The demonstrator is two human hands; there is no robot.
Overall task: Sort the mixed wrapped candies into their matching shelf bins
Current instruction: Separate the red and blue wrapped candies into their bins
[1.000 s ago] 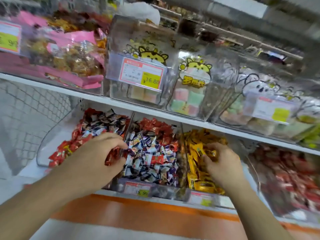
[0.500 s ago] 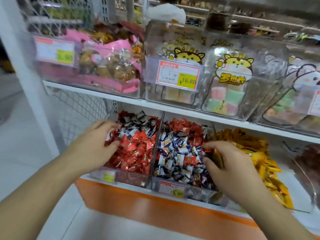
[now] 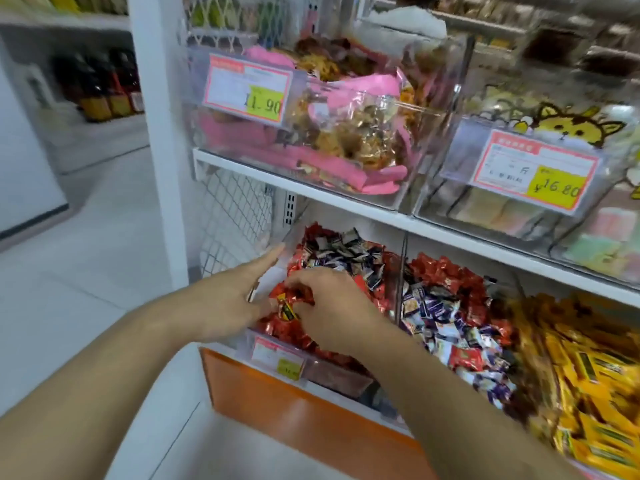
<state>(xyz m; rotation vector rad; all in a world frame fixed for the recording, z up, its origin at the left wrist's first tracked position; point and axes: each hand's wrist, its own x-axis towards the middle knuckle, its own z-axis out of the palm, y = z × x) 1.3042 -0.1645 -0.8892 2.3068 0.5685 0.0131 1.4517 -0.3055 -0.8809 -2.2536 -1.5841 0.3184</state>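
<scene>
Left hand: the left hand (image 3: 228, 299) lies flat against the 9 o'clock wall of the leftmost bin (image 3: 277, 344), fingers extended and released, grasping nothing.
Right hand: the right hand (image 3: 332, 313) reaches over the leftmost bin, just at 3 o'clock of the left hand; its fingertips are pinched on a red wrapped candy (image 3: 289, 303).
Red wrapped candy: held above the red pile (image 3: 294, 334) at the 6 o'clock end of the leftmost bin, between the two hands.
Leftmost bin contents: red wrappers at the front; dark blue and white wrappers (image 3: 343, 251) mixed in toward 12 o'clock.
Middle bin contents: blue and white candies (image 3: 446, 327) mixed with red candies (image 3: 446, 275), the red mostly at the 12 o'clock end, behind a clear divider (image 3: 401, 271).
Right bin contents: yellow wrapped candies (image 3: 588, 368), at 3 o'clock of the middle bin; blurred.
Lower price tag: a price label (image 3: 277, 358) is fixed to the front of the leftmost bin; text unreadable.
Upper shelf: a white shelf board (image 3: 311, 188) at 12 o'clock carries a clear bin of pink snack packs (image 3: 346, 133) with a tag reading 11.90 (image 3: 247, 88).
Upper right bin: a clear bin with a cartoon-animal print (image 3: 571, 126) carries a tag reading 16.80 (image 3: 533, 171).
Base: an orange panel (image 3: 294, 410) runs beneath the lower bins.
</scene>
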